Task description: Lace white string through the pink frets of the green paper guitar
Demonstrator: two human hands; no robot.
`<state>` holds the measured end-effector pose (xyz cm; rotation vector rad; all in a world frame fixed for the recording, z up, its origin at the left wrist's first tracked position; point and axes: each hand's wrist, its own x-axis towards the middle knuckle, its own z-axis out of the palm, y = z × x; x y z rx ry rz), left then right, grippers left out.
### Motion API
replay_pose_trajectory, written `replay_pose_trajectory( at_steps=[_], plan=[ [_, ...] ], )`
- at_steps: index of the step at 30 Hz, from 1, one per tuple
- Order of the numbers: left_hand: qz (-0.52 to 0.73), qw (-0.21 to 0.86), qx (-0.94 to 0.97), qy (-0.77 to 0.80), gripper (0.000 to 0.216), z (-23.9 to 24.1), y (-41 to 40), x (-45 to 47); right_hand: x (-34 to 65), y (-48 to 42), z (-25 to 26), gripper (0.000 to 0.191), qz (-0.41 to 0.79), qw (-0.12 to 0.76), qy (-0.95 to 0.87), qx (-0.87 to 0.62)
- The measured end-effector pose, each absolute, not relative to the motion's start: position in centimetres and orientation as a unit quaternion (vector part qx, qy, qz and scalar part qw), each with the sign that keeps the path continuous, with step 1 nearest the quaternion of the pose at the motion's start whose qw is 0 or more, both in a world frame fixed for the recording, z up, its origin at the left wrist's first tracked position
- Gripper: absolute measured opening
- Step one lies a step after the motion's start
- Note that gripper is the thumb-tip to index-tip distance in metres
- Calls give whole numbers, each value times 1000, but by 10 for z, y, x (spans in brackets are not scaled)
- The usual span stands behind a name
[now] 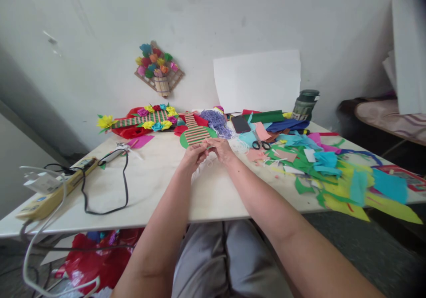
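Over the table (156,187), both hands (218,150) pinch the striped green craft (197,135) by its edge.

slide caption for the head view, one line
Left hand and right hand meet at the near edge of a striped green craft piece, colourful paper scraps lying to the right.

Both hands meet over the table (159,187), left hand (194,157) and right hand (222,150) fingertip to fingertip at the near edge of a green guitar-shaped craft (195,135) striped with sticks; what they pinch is too small for me to make out. White string (209,161) trails beneath them. Behind sits a tangle of purple yarn (216,123), with a phone (240,124) just beside it. To the right, scissors (261,145) lie near scattered coloured paper (328,160). Off left, a flower-trimmed guitar (133,121) rests by the wall, a power strip (75,182) nearer the front.
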<state>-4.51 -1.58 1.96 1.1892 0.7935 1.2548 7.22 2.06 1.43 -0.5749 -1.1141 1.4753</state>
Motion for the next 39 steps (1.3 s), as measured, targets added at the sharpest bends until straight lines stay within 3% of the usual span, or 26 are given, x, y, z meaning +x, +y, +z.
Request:
replay_pose_trajectory(
  at_steps=[17, 27, 39],
  plan=[
    [564, 515, 511, 395, 31, 18, -15, -44, 72, 19, 15, 22, 624, 559, -486, -251],
    [541, 582, 488, 361, 28, 20, -18, -49, 74, 21, 13, 27, 643, 536, -493, -236],
    [544, 442, 570, 429, 29, 21, -19, -40, 72, 22, 10, 25, 547, 595, -503, -306]
  ],
)
